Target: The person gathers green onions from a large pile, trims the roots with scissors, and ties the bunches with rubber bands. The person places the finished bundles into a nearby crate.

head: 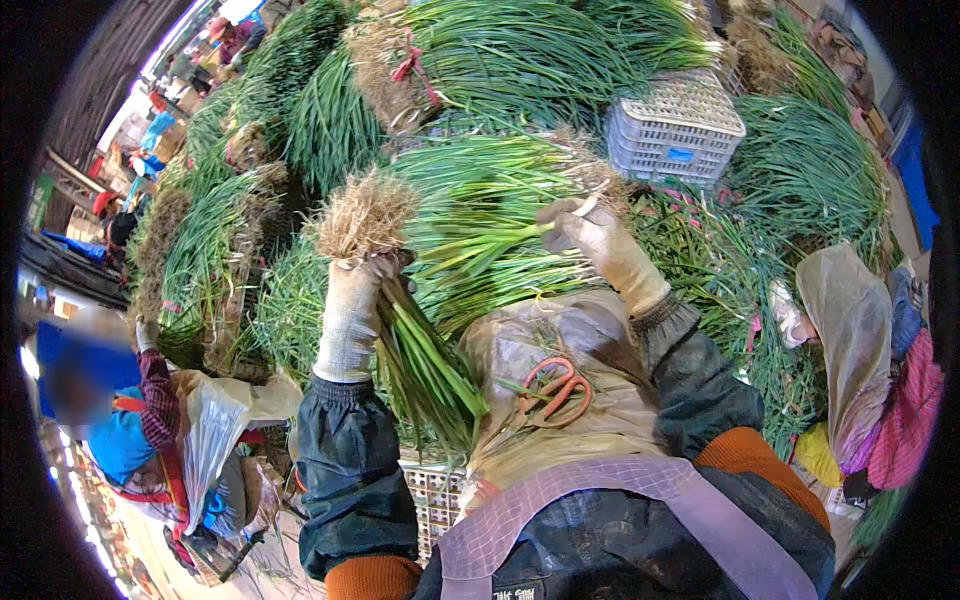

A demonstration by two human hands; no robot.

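My left hand [352, 300], in a knitted glove, grips a bunch of scallions [431, 352] with its leaves hanging down. The tan root mass [366, 214] of that bunch sticks up above my fist. My right hand [596, 236], in a stained glove, pinches a few scallion stalks [495, 244], whose leaves point left. Their pale base shows at the fingers. Beneath and between both hands lies a pile of loose scallions [487, 176], roots to the right. Orange-handled scissors [555, 394] rest on the plastic sheet [600, 330] over my lap, blades hidden.
Tied scallion bundles [525, 52] are heaped ahead. An upturned plastic crate [675, 127] stands at the right rear, beside trimmed leaves [697, 247]. Another crate [435, 495] is below my left arm. A person [127, 420] sits at left; clothing and plastic [847, 322] lie right.
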